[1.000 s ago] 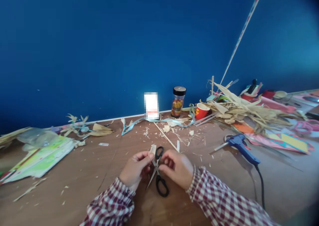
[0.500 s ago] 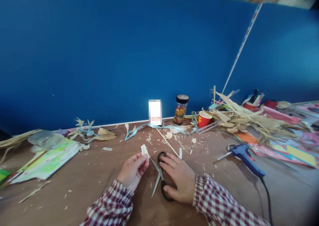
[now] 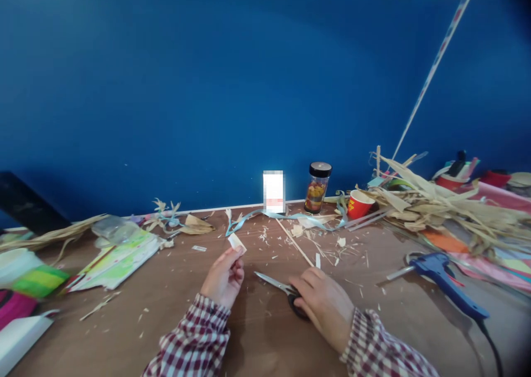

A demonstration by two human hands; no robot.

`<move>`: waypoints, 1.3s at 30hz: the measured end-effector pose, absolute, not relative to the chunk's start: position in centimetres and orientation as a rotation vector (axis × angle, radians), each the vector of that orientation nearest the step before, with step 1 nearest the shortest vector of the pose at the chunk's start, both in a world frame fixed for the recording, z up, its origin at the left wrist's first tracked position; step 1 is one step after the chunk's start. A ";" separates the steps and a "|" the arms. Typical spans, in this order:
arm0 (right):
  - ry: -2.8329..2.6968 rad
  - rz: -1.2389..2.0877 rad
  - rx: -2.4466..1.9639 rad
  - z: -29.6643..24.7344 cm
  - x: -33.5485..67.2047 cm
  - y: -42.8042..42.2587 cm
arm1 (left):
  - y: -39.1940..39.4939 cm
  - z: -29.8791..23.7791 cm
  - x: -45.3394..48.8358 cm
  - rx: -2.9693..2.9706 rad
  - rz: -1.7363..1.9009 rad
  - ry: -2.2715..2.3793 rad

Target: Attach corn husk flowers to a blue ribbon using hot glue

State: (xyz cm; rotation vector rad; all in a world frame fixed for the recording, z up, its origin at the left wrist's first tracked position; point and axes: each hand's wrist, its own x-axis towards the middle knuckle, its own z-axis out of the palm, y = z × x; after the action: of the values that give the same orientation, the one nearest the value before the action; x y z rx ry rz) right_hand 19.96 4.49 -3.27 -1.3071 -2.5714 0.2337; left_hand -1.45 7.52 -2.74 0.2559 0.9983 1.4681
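Observation:
My left hand (image 3: 224,277) pinches a small pale piece of husk (image 3: 237,241) between thumb and fingertips and holds it up over the brown table (image 3: 174,310). My right hand (image 3: 323,305) lies palm down on the black handles of a pair of scissors (image 3: 280,285). The scissors rest flat on the table, their closed blades pointing left toward my left hand. Both sleeves are red and white check.
A blue glue gun (image 3: 446,277) with its cord lies at the right. A heap of dry husks (image 3: 440,208), a red cup (image 3: 359,204) and a jar (image 3: 317,187) stand along the blue wall. Ribbon, husk scraps and coloured paper sheets (image 3: 116,255) litter the left and middle.
The scissors went from held between both hands down onto the table under my right hand. My left hand lifted the husk piece away to the left. The camera tilted up.

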 end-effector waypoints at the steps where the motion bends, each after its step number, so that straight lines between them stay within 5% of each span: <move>1: -2.567 0.226 -1.335 -3.3 19.9 4.5 | 7.6 -2.7 -1.5 0.233 1.470 0.985; 10: -2.409 0.430 -1.468 -4.0 19.5 3.8 | 7.5 -2.9 -1.7 0.160 1.416 0.943; 19: -1.497 1.734 -1.024 -4.4 18.7 3.8 | 7.5 -3.7 -1.1 0.104 1.314 0.800; 33: -1.144 1.636 -0.878 -5.0 18.6 5.1 | 4.8 -3.8 3.2 0.176 1.137 0.823; 39: -1.214 1.904 -0.717 -4.4 18.7 4.4 | 5.6 -3.9 2.1 0.134 1.230 0.734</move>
State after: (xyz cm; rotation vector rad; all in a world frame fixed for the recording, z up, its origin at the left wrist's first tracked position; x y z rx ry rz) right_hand 18.74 4.41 -4.42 -0.7173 -1.2136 1.9036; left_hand 2.13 5.56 -3.89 0.1343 0.7340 1.2297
